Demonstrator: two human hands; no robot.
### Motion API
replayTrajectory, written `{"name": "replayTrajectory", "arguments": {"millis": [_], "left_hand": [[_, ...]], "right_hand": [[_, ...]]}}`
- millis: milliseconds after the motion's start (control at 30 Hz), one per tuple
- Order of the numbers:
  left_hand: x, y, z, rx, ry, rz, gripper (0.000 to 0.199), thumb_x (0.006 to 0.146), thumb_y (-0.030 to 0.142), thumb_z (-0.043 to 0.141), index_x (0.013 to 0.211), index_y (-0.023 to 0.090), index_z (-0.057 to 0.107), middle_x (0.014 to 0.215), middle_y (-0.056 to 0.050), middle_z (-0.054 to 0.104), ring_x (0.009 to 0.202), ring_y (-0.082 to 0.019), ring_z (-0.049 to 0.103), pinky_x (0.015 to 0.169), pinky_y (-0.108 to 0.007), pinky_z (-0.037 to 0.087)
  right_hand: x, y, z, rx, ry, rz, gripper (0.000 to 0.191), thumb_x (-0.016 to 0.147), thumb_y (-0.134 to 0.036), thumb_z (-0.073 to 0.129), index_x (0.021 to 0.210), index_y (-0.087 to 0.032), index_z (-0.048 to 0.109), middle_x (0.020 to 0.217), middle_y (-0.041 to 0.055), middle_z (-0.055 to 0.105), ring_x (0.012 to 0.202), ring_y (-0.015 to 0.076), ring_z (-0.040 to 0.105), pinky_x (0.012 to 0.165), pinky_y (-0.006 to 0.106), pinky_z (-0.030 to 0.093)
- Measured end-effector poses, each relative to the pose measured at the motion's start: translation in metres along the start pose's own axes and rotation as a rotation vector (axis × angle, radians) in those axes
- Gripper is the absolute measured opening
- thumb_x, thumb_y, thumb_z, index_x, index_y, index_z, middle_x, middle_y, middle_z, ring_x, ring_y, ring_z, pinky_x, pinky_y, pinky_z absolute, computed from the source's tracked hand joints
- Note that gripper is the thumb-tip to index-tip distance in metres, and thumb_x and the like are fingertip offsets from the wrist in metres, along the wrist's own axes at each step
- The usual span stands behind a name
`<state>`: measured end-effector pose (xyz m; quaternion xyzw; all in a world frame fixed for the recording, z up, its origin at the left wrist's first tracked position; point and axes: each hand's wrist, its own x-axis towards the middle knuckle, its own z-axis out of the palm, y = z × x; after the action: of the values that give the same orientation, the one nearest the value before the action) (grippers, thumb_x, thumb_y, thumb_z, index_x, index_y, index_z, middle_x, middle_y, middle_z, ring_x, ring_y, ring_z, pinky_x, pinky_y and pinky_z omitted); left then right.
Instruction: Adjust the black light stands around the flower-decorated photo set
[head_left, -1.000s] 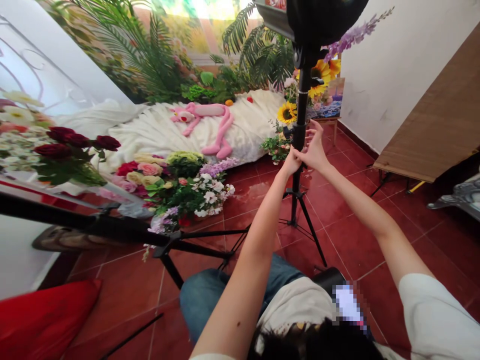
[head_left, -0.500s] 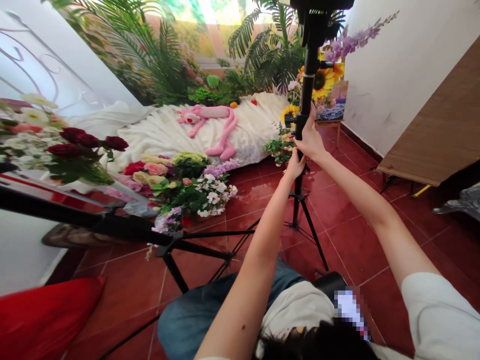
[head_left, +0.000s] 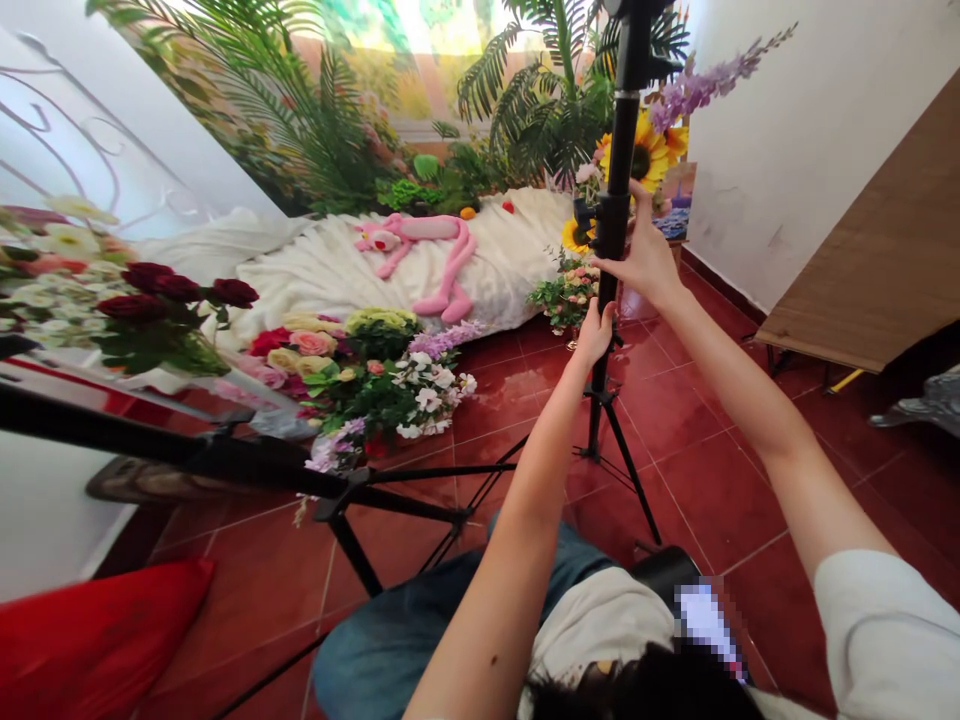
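Observation:
A black tripod stand point(head_left: 622, 140) rises upright in front of me, its legs spread on the red tiled floor. My left hand point(head_left: 597, 332) is wrapped round the lower part of its pole. Higher up, my right hand point(head_left: 646, 250) rests against the right side of the pole near a collar with a knob point(head_left: 585, 213), its thumb and fingers spread apart. The top of the stand runs out of view.
Another black stand point(head_left: 247, 455) crosses the left side. Artificial flowers point(head_left: 427, 385) lie before a white draped cloth point(head_left: 517, 255) holding a pink plush toy point(head_left: 431, 228). A brown board point(head_left: 862, 240) leans at right. A red cloth point(head_left: 97, 640) lies lower left.
The upper part of the stand has risen, its top fitting moving mostly out of view. My right hand has loosened and shifted slightly right; my left hand stays at the lower pole.

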<state>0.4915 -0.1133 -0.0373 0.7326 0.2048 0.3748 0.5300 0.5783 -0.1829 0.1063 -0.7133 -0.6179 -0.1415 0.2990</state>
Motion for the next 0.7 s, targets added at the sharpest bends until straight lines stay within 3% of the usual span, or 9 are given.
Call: {"name": "replayTrajectory", "arguments": {"millis": [100,200,300,400,500,600,700], "left_hand": [[0.0,-0.001,0.001,0.004,0.006,0.008,0.044,0.096,0.061,0.041,0.105,0.021,0.055,0.089,-0.004,0.063,0.079,-0.015,0.06,0.081,-0.03,0.05],[0.0,0.0,0.001,-0.013,0.007,0.013,0.04,0.097,0.057,0.042,0.107,0.02,0.055,0.091,-0.004,0.063,0.082,-0.015,0.061,0.085,-0.03,0.05],[0.0,0.002,0.001,-0.015,-0.002,0.009,0.039,0.098,0.055,0.042,0.105,0.019,0.054,0.089,-0.003,0.062,0.08,-0.014,0.06,0.085,-0.031,0.049],[-0.001,0.004,0.0,0.0,0.001,0.008,0.038,0.099,0.054,0.041,0.104,0.019,0.054,0.088,-0.003,0.061,0.079,-0.013,0.059,0.085,-0.03,0.049],[-0.001,0.005,0.0,0.007,-0.005,0.0,0.038,0.099,0.054,0.041,0.105,0.019,0.053,0.089,-0.003,0.062,0.081,-0.012,0.06,0.085,-0.028,0.048],[-0.001,0.006,-0.001,0.015,-0.016,-0.009,0.036,0.099,0.052,0.041,0.103,0.019,0.053,0.089,-0.003,0.061,0.08,-0.012,0.06,0.084,-0.027,0.048],[-0.001,0.004,-0.002,0.033,-0.001,0.004,0.034,0.1,0.05,0.042,0.103,0.019,0.053,0.091,-0.004,0.062,0.081,-0.013,0.06,0.085,-0.027,0.048]], "right_hand": [[-0.034,-0.001,-0.008,0.085,-0.024,0.122,0.064,0.093,-0.055,0.054,0.142,-0.017,0.038,0.108,0.013,0.069,0.095,0.0287,0.07,0.084,0.043,0.055],[-0.069,0.0,-0.01,0.097,-0.255,0.199,0.047,0.091,-0.053,0.06,0.12,-0.017,0.055,0.097,0.0118,0.072,0.085,0.0267,0.07,0.079,0.039,0.054],[-0.095,0.002,0.001,0.048,-0.504,0.251,0.033,0.087,-0.05,0.067,0.096,-0.019,0.059,0.091,0.0113,0.072,0.082,0.0263,0.069,0.074,0.036,0.052],[-0.11,0.003,0.023,0.137,-0.492,0.345,0.031,0.093,-0.048,0.06,0.08,-0.021,0.054,0.08,0.0076,0.069,0.073,0.0213,0.066,0.067,0.03,0.048],[-0.116,0.002,0.047,0.52,-0.331,0.578,0.038,0.099,-0.048,0.05,0.072,-0.021,0.049,0.065,0.0019,0.06,0.056,0.0132,0.055,0.056,0.024,0.042],[-0.12,-0.005,0.065,1.115,-0.272,0.869,0.04,0.1,-0.047,0.044,0.07,-0.021,0.045,0.054,-0.0037,0.047,0.043,0.0087,0.038,0.044,0.02,0.032],[-0.125,-0.018,0.077,1.61,-0.234,0.968,0.033,0.1,-0.033,0.036,0.069,-0.022,0.039,0.051,-0.0074,0.036,0.04,0.0074,0.029,0.041,0.017,0.027]]}}
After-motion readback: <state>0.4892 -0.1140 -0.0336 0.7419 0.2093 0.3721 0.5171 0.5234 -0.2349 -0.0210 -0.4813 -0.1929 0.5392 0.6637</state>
